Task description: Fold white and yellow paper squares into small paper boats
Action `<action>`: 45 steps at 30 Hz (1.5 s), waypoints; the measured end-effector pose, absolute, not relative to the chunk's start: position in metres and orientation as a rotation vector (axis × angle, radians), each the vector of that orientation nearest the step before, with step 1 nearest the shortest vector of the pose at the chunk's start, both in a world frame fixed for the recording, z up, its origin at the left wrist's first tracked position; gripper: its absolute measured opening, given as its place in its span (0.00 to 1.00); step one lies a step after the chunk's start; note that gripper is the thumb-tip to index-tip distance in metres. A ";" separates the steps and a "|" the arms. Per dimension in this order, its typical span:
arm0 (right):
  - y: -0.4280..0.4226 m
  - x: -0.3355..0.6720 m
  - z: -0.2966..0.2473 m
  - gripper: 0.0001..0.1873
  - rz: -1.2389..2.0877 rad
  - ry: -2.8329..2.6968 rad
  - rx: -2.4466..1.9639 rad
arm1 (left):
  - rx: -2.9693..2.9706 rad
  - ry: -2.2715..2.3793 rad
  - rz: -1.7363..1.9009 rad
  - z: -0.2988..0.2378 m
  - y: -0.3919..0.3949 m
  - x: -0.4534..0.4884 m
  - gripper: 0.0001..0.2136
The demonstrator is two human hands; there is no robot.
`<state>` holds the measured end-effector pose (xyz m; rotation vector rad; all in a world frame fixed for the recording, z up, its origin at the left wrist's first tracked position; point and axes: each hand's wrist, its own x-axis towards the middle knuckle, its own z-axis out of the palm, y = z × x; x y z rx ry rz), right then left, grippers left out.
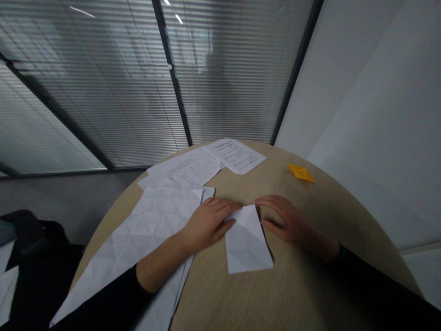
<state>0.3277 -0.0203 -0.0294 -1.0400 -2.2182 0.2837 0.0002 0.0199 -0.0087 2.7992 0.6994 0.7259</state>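
Folded paper (247, 239) flat on round wooden table (310, 285), caught between both hands, running lengthwise back toward the body. Left of the grip, under the left forearm, large creased sheet (144, 230) spread wide. Beyond the fingertips, printed pages (206, 168) overlapping. Left hand (206, 223) palm down, fingers loose and apart, tips pressing the paper's far left corner, clamped on nothing. Right hand (287, 220) likewise flat and unclenched, fingers along the far right corner, thumb just beside the right edge. Hard to tell whether touching there or only beside.

Seemingly a crease being pressed flat. Best done, judging from this view, by pinning the corner with one hand and sliding the other outward along the fold. Press with the pads rather than the nails, and match the edges before any firm stroke.

Bare wood on the near side of the grip and to its right, plenty for sliding or turning the paper. Table rim curving away well right of the right hand, wall close behind it. Left side crowded, with the creased sheet lying under the forearm and easily dragged by the sleeve. Small orange folded piece (301, 173) beyond the right hand, well apart, out of reach of any stroke.
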 end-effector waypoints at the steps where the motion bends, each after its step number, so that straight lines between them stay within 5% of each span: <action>1: -0.020 0.328 -0.030 0.28 0.296 -2.229 -1.027 | 2.809 0.681 0.734 -0.009 0.020 0.000 0.16; 12: -0.018 0.328 -0.042 0.34 0.351 -2.337 -1.037 | 2.566 0.601 0.936 -0.001 0.015 -0.001 0.10; 19: -0.015 0.329 -0.040 0.24 0.421 -2.189 -1.033 | 2.419 0.571 1.017 0.012 0.019 -0.004 0.06; 26: -0.008 0.340 -0.045 0.13 0.627 -1.837 -1.182 | 2.559 0.594 0.902 0.016 0.035 -0.015 0.06; 36: -0.002 0.347 -0.056 0.16 0.467 -1.828 -1.270 | 2.913 0.718 0.666 0.001 0.039 -0.021 0.25; 41: -0.004 0.347 -0.056 0.15 0.349 -1.877 -1.239 | 2.809 0.593 0.694 0.009 0.027 -0.012 0.16; 45: -0.005 0.347 -0.056 0.15 0.323 -1.929 -1.211 | 2.801 0.456 0.595 0.006 0.024 -0.006 0.18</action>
